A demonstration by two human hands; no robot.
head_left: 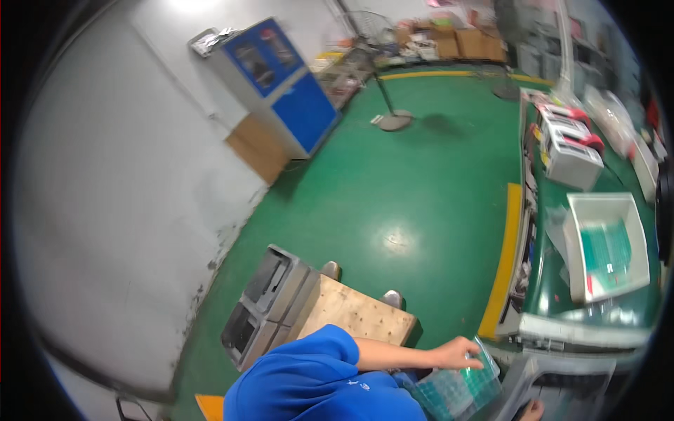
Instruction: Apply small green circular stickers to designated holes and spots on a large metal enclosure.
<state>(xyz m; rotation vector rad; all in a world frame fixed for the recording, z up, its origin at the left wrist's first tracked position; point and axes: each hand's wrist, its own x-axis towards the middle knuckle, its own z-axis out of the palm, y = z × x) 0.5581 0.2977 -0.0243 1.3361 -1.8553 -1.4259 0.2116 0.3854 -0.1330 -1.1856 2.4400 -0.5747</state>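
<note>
My left hand (458, 353) reaches across from the blue sleeve, fingers curled and closed on the upper edge of a clear plastic tray (453, 390) with green pieces in rows. The tray lies tilted in front of my body, and light glints off its plastic. Only a small part of my right hand (533, 410) shows at the lower edge, fingers bent, beside a grey plastic crate (523, 375). What those fingers hold is hidden.
On the green-topped bench at right stand a white bin (573, 256) with green pieces and some white boxes (572, 165). Stacked grey crates (281, 295) and a wooden board (358, 309) are at my left. Farther off are a standing fan (393, 121) and a blue cabinet (304, 109).
</note>
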